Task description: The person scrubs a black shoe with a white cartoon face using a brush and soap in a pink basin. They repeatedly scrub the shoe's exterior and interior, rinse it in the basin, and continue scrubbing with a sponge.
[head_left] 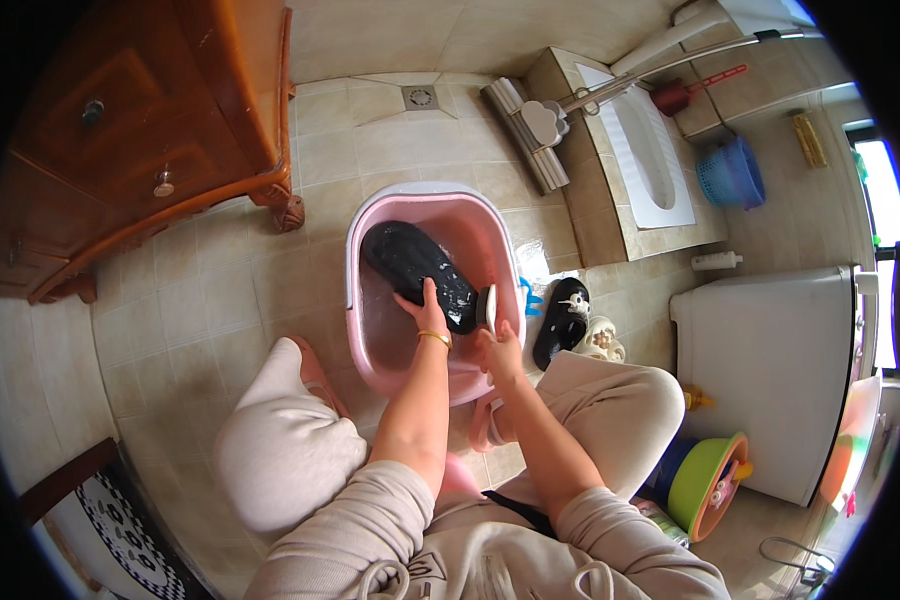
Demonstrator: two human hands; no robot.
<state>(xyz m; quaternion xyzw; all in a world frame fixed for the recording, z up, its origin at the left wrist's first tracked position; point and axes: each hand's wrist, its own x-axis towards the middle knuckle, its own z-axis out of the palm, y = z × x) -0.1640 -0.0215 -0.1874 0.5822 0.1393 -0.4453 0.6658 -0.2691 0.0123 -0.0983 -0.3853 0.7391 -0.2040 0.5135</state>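
Note:
A wet, shiny black clog (405, 255) lies slantwise inside a pink plastic tub (365, 350) with a pale rim. My left hand (428, 312), with a gold bracelet at the wrist, grips the clog by its near part, thumb on top. In my right hand (500, 350) is a scrub brush (487, 308) with a white back, held upright at the clog's right end; whether its bristles touch the clog I cannot tell. The tub's bottom looks wet under the clog.
Right of the tub, another black clog (562, 325), a cream clog (602, 340) and a small blue item (532, 297) lie on tiles. A squat toilet (650, 160), flat mop (545, 122), white appliance (760, 380), green basin (692, 490) and wooden cabinet (140, 130) surround me.

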